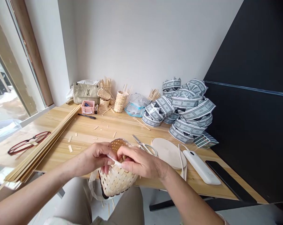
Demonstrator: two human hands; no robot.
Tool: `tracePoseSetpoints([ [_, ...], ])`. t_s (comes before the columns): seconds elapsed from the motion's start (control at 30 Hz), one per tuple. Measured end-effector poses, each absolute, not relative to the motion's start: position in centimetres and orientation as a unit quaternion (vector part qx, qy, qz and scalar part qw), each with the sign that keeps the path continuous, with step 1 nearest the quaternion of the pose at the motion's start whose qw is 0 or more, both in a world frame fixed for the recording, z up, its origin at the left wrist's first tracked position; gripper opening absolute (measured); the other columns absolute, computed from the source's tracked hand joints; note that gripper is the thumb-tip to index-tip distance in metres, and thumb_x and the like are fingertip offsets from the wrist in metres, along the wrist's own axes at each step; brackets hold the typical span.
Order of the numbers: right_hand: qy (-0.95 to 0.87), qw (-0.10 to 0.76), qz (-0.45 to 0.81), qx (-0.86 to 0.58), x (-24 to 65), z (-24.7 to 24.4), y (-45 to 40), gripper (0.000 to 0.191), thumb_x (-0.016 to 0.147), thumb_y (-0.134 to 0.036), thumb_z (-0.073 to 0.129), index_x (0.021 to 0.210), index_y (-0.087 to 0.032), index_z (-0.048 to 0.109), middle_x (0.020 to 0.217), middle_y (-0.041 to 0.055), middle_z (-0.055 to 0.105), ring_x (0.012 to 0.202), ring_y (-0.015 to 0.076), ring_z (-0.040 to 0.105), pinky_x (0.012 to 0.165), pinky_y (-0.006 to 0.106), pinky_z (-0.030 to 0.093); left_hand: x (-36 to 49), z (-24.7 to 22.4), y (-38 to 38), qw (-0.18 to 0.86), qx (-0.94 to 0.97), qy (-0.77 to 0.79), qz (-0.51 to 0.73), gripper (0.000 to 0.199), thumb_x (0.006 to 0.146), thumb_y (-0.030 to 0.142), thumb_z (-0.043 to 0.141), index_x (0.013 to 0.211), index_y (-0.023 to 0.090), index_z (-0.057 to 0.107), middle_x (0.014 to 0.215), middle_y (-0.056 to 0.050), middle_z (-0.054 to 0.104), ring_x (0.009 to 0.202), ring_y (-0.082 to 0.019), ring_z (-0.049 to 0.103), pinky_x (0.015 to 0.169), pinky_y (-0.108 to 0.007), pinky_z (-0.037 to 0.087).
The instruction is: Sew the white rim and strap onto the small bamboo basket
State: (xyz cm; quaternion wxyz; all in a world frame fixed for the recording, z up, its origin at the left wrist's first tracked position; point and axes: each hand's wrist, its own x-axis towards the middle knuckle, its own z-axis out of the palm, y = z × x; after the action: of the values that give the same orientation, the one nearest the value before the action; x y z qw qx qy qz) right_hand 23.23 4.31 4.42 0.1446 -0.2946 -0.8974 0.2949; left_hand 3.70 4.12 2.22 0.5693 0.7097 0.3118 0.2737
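Note:
A small woven basket [119,181] of pale strips, with a dark edge at its lower left, rests tilted above my lap at the table's front edge. My left hand [94,157] pinches a white fabric ribbon [114,160] at the basket's rim. From the other side, my right hand [139,159] closes on the same ribbon and rim, its fingertips partly inside the basket. A loose length of sheer white ribbon [92,184] hangs down at the basket's left. Just behind my right hand lie scissors [147,148] with white handles, and a flat roll of cream ribbon [168,151] is to their right.
Long wooden strips [50,137] and red-framed glasses [29,142] lie at left. A handbag [86,93], a pink box [87,107], small woven baskets [120,101] and patterned grey bands [190,106] stand along the back. A white power bank [201,167] and a black phone-like slab [230,181] lie at right.

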Motion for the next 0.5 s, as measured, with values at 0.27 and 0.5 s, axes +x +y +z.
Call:
tracePoseSetpoints([
  [0.27, -0.885, 0.219, 0.247, -0.329, 22.3, 4.2, 4.1, 0.027, 0.068, -0.012, 0.054, 0.090, -0.020, 0.039, 0.086, 0.0003, 0.048, 0.066, 0.0093, 0.043, 0.047, 0.017, 0.031, 3.8, 1.8, 4.1, 0.547, 0.700, 0.326, 0.324, 0.023, 0.074, 0.035, 0.061, 0.069, 0.013, 0.061, 0.067, 0.002, 0.051, 0.045, -0.008, 0.057, 0.041, -0.018, 0.046],
  [0.5, -0.928, 0.182, 0.102, -0.308, 21.7, 4.7, 3.8, 0.030, 0.071, -0.006, 0.045, 0.099, -0.016, 0.042, 0.080, 0.0025, 0.057, 0.072, 0.0151, 0.052, 0.060, 0.025, 0.039, 4.1, 1.2, 4.2, 0.561, 0.667, 0.319, 0.373, 0.022, 0.071, 0.033, 0.064, 0.066, 0.013, 0.060, 0.067, 0.003, 0.052, 0.044, -0.007, 0.056, 0.041, -0.017, 0.046],
])
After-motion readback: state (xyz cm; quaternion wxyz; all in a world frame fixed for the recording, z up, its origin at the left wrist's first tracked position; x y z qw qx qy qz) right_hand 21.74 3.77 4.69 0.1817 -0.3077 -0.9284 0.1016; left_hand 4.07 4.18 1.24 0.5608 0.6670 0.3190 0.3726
